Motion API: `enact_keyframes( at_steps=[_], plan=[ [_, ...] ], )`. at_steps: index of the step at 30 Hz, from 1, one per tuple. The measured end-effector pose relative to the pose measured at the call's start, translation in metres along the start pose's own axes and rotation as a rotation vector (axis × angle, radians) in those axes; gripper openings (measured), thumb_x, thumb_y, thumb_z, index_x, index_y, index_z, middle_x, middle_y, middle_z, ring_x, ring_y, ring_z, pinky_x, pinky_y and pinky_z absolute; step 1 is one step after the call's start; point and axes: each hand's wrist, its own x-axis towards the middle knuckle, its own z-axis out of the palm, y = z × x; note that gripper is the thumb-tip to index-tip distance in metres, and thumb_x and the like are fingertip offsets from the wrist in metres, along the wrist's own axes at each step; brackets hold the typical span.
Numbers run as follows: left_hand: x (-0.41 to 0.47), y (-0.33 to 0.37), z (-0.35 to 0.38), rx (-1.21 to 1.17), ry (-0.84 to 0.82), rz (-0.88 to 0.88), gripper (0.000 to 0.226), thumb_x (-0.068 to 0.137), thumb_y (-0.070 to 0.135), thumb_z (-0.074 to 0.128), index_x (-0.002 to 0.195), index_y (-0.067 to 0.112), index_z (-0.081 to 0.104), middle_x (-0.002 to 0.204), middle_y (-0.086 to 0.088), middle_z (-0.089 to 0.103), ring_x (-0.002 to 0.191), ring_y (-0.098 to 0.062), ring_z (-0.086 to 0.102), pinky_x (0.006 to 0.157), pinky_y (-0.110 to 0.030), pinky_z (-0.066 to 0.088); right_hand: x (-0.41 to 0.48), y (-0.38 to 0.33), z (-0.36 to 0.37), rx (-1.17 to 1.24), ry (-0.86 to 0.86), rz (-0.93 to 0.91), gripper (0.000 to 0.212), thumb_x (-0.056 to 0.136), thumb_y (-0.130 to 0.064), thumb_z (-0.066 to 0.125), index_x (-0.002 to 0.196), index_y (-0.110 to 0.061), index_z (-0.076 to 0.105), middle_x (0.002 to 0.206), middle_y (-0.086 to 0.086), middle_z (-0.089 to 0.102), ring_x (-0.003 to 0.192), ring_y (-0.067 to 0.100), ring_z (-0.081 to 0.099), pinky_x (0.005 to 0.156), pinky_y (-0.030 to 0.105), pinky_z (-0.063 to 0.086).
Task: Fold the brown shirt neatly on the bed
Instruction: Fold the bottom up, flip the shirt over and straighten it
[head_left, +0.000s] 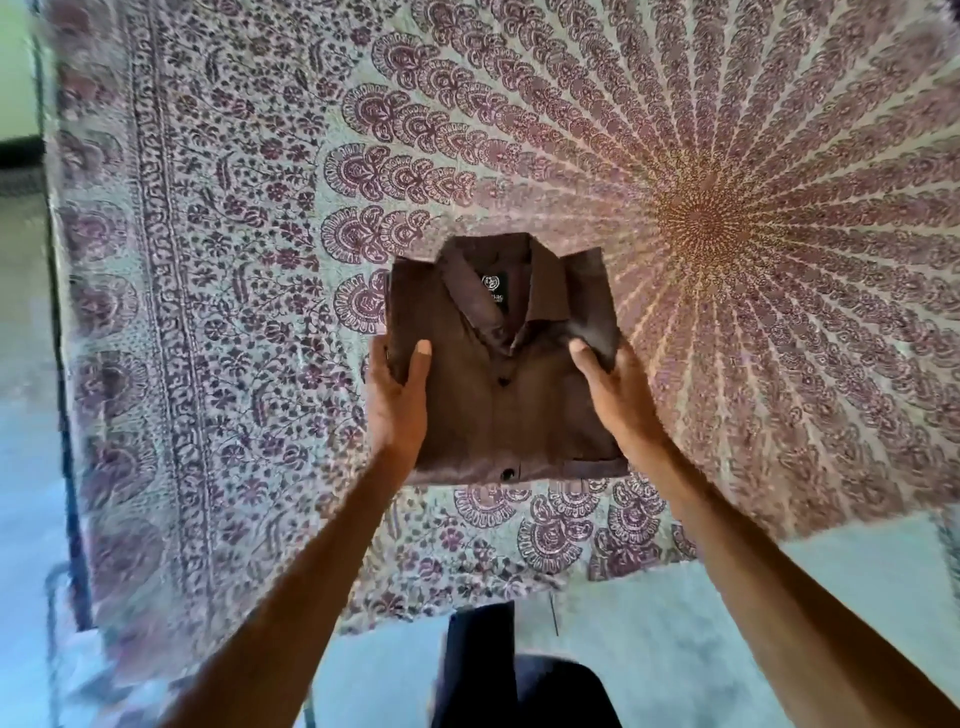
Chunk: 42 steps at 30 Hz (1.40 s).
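The brown shirt (498, 384) is folded into a compact rectangle, collar facing up and away from me, its button placket running down the middle. It is over the patterned bed cover (234, 260). My left hand (395, 400) grips the shirt's left edge, thumb on top and fingers underneath. My right hand (615, 400) grips the right edge the same way. Whether the shirt rests on the bed or is held just above it I cannot tell.
The bed cover carries a purple mandala print with its orange centre (701, 223) to the right of the shirt. The bed's near edge runs below the shirt, with pale blue floor (675, 639) beyond it. My dark-clad legs (519, 675) show at the bottom.
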Motion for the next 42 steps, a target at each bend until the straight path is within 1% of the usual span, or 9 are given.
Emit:
enact_keyframes(
  at_steps=[2,5,9,16,25,28,33,37,42],
  plan=[
    [-0.032,-0.008,-0.042,0.010,0.033,-0.007,0.031,0.095,0.035,0.057,0.119,0.017,0.050,0.094,0.014,0.061,0.082,-0.004,0.062,0.073,-0.024,0.054,-0.046,-0.003,0.020,-0.007,-0.013,-0.034,0.038,0.092,-0.032,0.062,0.112,0.000,0.060,0.101,0.024,0.068,0.089,0.024,0.062,0.068,0.026,0.046],
    [-0.070,-0.026,-0.101,-0.027,0.087,-0.008,0.039,0.095,0.033,0.057,0.130,0.018,0.047,0.101,0.017,0.057,0.086,0.002,0.059,0.079,-0.022,0.050,-0.108,-0.012,0.054,-0.010,-0.037,-0.111,0.036,0.092,-0.030,0.060,0.115,-0.002,0.058,0.096,0.014,0.067,0.079,0.008,0.059,0.066,0.011,0.043],
    [-0.102,-0.058,-0.170,0.024,0.121,0.038,0.015,0.095,0.028,0.058,0.106,0.032,0.049,0.089,0.025,0.057,0.072,0.020,0.056,0.069,-0.018,0.053,-0.182,-0.021,0.097,0.010,-0.015,-0.168,0.039,0.089,-0.032,0.058,0.115,-0.003,0.058,0.088,0.008,0.065,0.072,0.002,0.056,0.060,0.007,0.041],
    [-0.106,-0.112,-0.264,0.144,0.229,0.059,0.024,0.092,0.035,0.061,0.108,0.018,0.056,0.090,0.005,0.062,0.079,-0.016,0.061,0.069,-0.025,0.049,-0.241,-0.020,0.186,-0.011,-0.016,-0.183,0.037,0.091,-0.031,0.059,0.115,-0.003,0.058,0.101,0.002,0.067,0.090,0.009,0.062,0.076,0.010,0.045],
    [-0.065,-0.194,-0.355,0.148,0.262,0.027,0.022,0.093,0.038,0.059,0.111,0.028,0.055,0.089,0.016,0.056,0.077,-0.005,0.054,0.069,-0.015,0.042,-0.262,-0.004,0.319,-0.166,0.063,-0.235,0.027,0.092,-0.015,0.066,0.102,0.009,0.059,0.079,-0.005,0.055,0.067,-0.003,0.047,0.059,-0.004,0.030],
    [-0.045,-0.226,-0.372,0.195,0.180,0.070,0.028,0.092,0.042,0.059,0.111,0.021,0.055,0.089,0.009,0.060,0.078,-0.013,0.059,0.073,-0.023,0.049,-0.259,0.009,0.348,-0.218,0.104,-0.243,0.031,0.092,-0.020,0.066,0.101,0.008,0.057,0.073,-0.008,0.052,0.061,-0.005,0.050,0.056,-0.001,0.030],
    [-0.021,-0.258,-0.384,0.344,0.073,-0.022,0.038,0.088,0.034,0.066,0.113,0.010,0.052,0.090,-0.001,0.060,0.079,-0.022,0.059,0.074,-0.036,0.052,-0.249,0.039,0.373,-0.519,0.093,-0.153,0.047,0.094,-0.038,0.059,0.117,0.002,0.050,0.101,0.021,0.062,0.090,0.037,0.062,0.067,0.034,0.043],
    [-0.019,-0.248,-0.383,0.575,0.224,0.150,0.059,0.088,0.031,0.059,0.137,0.010,0.036,0.137,-0.015,0.043,0.127,-0.032,0.043,0.104,-0.044,0.038,-0.258,0.027,0.378,-0.842,0.283,-0.347,0.061,0.090,-0.041,0.055,0.140,-0.009,0.040,0.140,0.015,0.044,0.125,0.033,0.044,0.101,0.044,0.040],
    [-0.011,-0.264,-0.359,0.844,-0.005,0.456,0.071,0.096,0.052,0.038,0.152,0.011,0.021,0.161,-0.008,0.017,0.149,-0.023,0.012,0.121,-0.041,0.013,-0.247,0.034,0.391,-1.089,0.001,-0.467,0.071,0.098,-0.057,0.028,0.155,-0.015,0.020,0.164,0.007,0.008,0.151,0.032,0.003,0.117,0.056,0.018]
  ],
)
